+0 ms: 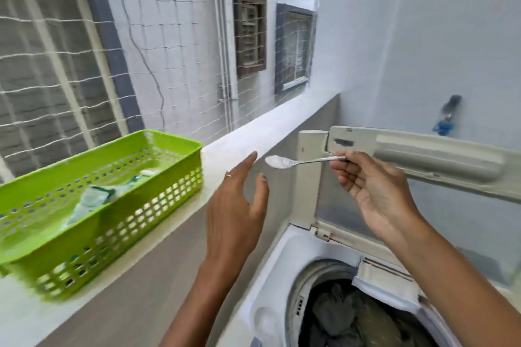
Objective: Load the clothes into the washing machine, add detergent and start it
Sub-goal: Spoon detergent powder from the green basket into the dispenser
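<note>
The white top-loading washing machine stands at the lower right with its lid raised. Dark clothes fill the drum. My right hand pinches the handle of a metal spoon heaped with white detergent powder, held level above the machine's left side. My left hand hovers open just under and left of the spoon's bowl, holding nothing. A detergent packet lies in the green basket on the ledge at the left.
The white ledge runs from lower left to the wall corner, with netting and a neighbouring building beyond it. A blue tap sits on the right wall behind the lid.
</note>
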The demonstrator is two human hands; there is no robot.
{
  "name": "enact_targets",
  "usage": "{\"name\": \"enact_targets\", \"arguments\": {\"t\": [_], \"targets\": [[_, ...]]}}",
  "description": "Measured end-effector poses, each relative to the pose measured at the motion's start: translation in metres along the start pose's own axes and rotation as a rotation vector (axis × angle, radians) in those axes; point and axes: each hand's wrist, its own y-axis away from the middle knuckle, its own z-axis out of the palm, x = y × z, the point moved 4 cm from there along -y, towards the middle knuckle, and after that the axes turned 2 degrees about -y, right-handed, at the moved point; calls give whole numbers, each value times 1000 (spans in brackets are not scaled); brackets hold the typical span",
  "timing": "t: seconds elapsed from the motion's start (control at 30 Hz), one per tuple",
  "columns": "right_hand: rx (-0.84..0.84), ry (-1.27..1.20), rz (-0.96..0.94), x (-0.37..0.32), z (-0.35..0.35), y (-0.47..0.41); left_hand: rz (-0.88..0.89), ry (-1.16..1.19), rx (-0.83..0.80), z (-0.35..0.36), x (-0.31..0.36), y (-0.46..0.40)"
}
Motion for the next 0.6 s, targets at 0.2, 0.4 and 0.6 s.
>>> {"name": "enact_targets", "arguments": {"t": [0.2,0.4,0.6], "targets": [[172,16,-48,-8,-74,-9,-92,240,-231,84,-10,6],[368,84,-50,1,-149,-6,-246,484,-455,169,-15,28],[548,76,-27,40,-223,12,-314,515,-658,235,-21,70]]}}
